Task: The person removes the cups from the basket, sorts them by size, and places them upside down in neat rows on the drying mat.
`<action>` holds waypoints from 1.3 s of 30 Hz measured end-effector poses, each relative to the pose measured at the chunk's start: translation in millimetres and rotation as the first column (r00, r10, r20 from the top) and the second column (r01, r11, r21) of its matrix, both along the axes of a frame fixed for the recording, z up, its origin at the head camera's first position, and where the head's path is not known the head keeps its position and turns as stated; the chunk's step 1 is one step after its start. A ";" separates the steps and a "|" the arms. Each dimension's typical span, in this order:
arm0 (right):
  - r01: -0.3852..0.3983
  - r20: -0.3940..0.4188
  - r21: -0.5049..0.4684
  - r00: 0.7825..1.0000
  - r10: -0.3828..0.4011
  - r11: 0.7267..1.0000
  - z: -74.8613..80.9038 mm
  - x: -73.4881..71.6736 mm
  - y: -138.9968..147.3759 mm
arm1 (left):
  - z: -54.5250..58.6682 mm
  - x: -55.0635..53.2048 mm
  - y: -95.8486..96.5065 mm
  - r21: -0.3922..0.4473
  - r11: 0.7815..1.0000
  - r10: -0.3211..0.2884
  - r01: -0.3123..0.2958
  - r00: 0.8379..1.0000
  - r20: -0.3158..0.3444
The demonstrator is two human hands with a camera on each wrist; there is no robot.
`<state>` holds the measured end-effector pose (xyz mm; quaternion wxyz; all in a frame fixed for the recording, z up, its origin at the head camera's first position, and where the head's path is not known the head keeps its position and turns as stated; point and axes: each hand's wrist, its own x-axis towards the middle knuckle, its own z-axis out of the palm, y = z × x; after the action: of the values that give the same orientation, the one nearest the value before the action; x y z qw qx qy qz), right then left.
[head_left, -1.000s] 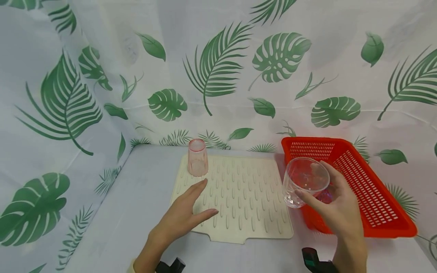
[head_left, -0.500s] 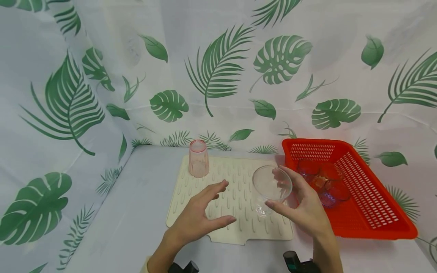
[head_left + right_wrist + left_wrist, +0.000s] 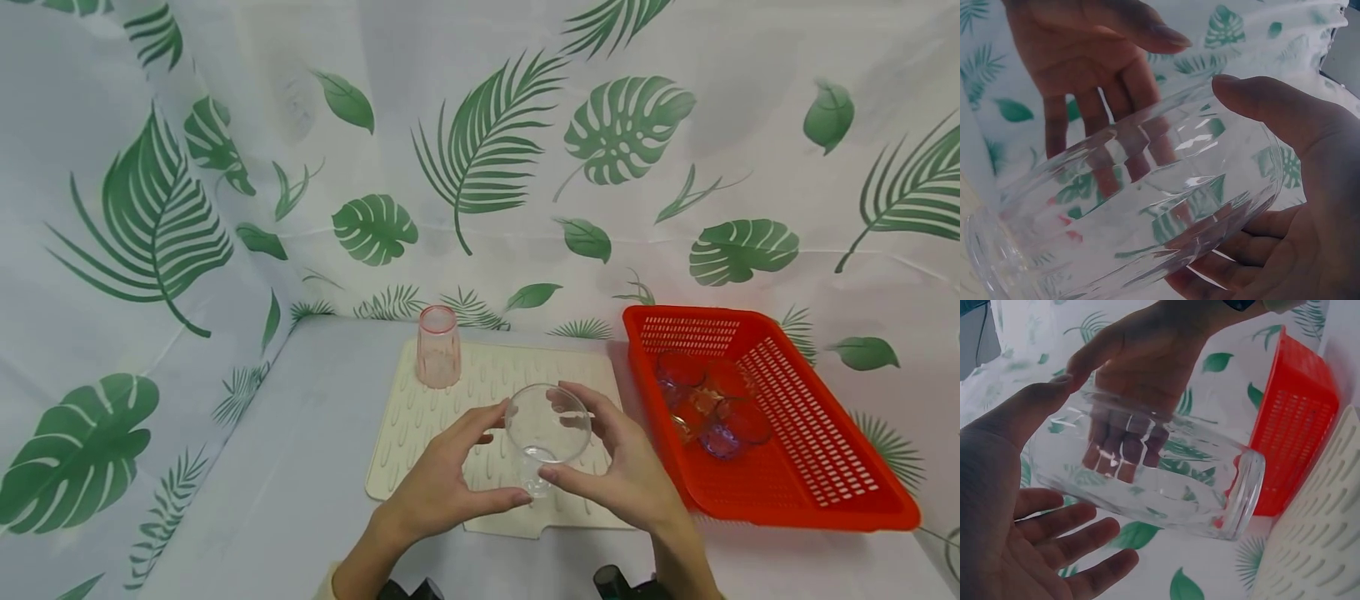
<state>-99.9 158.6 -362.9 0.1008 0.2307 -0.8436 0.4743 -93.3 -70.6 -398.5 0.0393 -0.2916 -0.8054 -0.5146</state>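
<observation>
A clear drinking glass [image 3: 546,437] hangs above the front of the cream ridged mat [image 3: 555,362], its wide rim facing up toward the head camera. My right hand [image 3: 633,479] grips it from the right, thumb in front and fingers behind, as the right wrist view shows around the glass wall [image 3: 1147,206]. On the other side, my left hand [image 3: 442,483] is spread, thumb and fingers apart, close beside the glass; whether it touches cannot be told. A pinkish, upside-down glass [image 3: 438,350] stands at the mat's back left.
To the right sits a red perforated basket [image 3: 810,510] with several glasses [image 3: 738,425] in its back left part. The leaf-printed cloth [image 3: 480,275] rises behind the mat, and a white surface [image 3: 277,483] lies to the left.
My right hand has carried the clear glass left from beside the basket to over the mat. My left hand has moved right, close to the glass. The pinkish glass stays put.
</observation>
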 end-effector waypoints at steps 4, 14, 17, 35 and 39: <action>-0.018 0.009 0.018 1.000 0.017 1.000 -2.2 -0.1 -4.2 | 0.2 -0.6 -0.5 0.018 1.000 0.009 -0.009 1.000 -0.018; -0.086 0.068 0.043 0.994 0.083 0.995 -2.4 1.3 -9.4 | -0.9 -5.1 -3.4 0.093 0.995 -0.012 0.018 0.998 -0.063; -0.107 0.079 0.050 0.991 0.103 0.993 -1.8 1.8 -10.1 | -0.7 -5.4 -4.2 0.098 0.995 -0.016 0.023 0.997 -0.074; -0.248 0.106 -0.050 0.962 0.252 0.967 -4.7 0.5 -15.3 | 2.6 -2.4 -8.8 0.111 0.993 -0.037 0.039 0.999 -0.026; -0.270 0.098 -0.069 0.956 0.276 0.960 -6.9 -1.6 -17.1 | 1.7 -3.5 -8.5 0.114 0.993 -0.022 0.030 0.997 -0.069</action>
<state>-101.5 141.4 -369.8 -0.0045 0.3167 -0.7945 0.5181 -96.9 -79.1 -396.8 0.0765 -0.3166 -0.7687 -0.5504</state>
